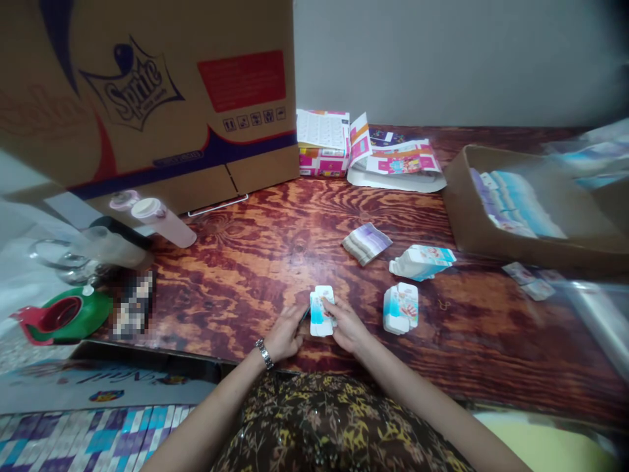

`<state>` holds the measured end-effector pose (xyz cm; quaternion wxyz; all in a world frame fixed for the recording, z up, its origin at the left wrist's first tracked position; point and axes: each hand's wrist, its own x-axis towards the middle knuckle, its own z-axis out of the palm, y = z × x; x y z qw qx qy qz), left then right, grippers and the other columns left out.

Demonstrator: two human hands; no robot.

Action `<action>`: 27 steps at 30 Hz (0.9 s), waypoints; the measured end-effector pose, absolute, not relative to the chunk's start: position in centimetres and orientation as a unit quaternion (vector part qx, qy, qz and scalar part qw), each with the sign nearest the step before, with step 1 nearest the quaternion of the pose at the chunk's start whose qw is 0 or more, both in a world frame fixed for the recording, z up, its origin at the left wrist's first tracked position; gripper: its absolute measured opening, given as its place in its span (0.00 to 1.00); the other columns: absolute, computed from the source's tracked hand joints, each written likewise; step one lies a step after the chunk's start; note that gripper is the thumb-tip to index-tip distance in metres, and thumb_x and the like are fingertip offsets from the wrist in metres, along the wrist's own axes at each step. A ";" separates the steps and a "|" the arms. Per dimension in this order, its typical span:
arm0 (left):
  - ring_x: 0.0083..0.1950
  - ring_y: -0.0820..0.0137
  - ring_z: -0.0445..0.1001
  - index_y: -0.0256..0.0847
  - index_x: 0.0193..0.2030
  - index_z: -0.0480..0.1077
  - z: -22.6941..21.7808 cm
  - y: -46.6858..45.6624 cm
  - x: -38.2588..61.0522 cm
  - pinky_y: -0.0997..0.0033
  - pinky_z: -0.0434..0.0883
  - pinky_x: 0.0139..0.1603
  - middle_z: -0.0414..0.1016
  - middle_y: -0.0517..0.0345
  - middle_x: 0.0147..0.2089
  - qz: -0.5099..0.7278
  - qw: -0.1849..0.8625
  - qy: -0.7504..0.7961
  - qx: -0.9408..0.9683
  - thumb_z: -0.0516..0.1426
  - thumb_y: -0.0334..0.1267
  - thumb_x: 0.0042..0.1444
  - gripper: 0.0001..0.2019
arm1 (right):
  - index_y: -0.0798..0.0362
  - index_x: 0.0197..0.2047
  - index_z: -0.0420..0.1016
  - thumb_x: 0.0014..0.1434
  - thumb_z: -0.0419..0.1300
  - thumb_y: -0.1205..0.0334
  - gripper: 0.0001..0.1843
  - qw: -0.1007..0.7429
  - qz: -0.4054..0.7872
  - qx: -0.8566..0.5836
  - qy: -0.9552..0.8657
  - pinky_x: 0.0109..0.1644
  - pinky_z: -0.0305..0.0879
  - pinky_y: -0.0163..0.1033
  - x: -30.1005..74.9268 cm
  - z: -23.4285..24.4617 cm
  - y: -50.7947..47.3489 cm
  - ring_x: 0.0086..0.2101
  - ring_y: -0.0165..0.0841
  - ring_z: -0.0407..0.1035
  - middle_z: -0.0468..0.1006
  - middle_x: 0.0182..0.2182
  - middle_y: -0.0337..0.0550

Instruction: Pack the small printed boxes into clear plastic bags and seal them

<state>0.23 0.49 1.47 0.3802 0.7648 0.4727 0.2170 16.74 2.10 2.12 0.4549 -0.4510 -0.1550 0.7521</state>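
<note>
In front of my body, my right hand [348, 322] grips a flattened small white-and-blue carton [322, 321] from its right side, thumb or fingers over the printed face. Just left of it, my left hand [285, 333] has its fingers drawn together; a thin dark edge shows at the fingertips, too small to name. A metal-band watch or bracelet circles that wrist. Right of my right hand lies a stack of flat white-and-blue cartons [400, 308]. Behind it a second fanned stack [423, 261] rests on the table. Further left is a bundle of purple-and-white packets [367, 242].
A large Sprite box [246, 141] stands at the back left. Pink-and-white packages [324, 160] sit against the wall. An open cardboard box [457, 203] at right holds stacked packets. Bottles [167, 223] and a green tape roll [93, 311] are at left. Packed cartons [98, 432] lie below the table edge.
</note>
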 end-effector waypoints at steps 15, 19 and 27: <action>0.29 0.74 0.68 0.37 0.33 0.67 2.8 3.2 -0.7 0.74 0.67 0.32 0.70 0.63 0.27 0.318 0.640 0.484 0.505 0.62 0.41 0.42 0.14 | 0.54 0.38 0.74 0.46 0.65 0.55 0.16 0.362 0.707 -0.425 -0.435 0.29 0.64 0.33 19.4 5.8 4.8 0.27 0.30 0.68 0.76 0.30 0.38; 0.31 0.74 0.69 0.37 0.36 0.69 3.6 3.6 -0.2 0.74 0.68 0.35 0.72 0.60 0.32 0.313 0.678 0.462 0.479 0.61 0.39 0.44 0.12 | 0.55 0.36 0.74 0.45 0.65 0.54 0.16 0.323 0.730 -0.416 -0.436 0.28 0.63 0.32 19.0 4.9 4.5 0.26 0.29 0.67 0.76 0.28 0.38; 0.35 0.71 0.73 0.40 0.46 0.61 4.3 2.5 0.6 0.71 0.72 0.32 0.72 0.56 0.38 0.359 0.737 0.458 0.344 0.61 0.44 0.47 0.21 | 0.54 0.40 0.72 0.48 0.63 0.53 0.18 0.356 0.708 -0.445 -0.417 0.31 0.64 0.35 18.5 2.7 4.0 0.27 0.30 0.68 0.76 0.30 0.39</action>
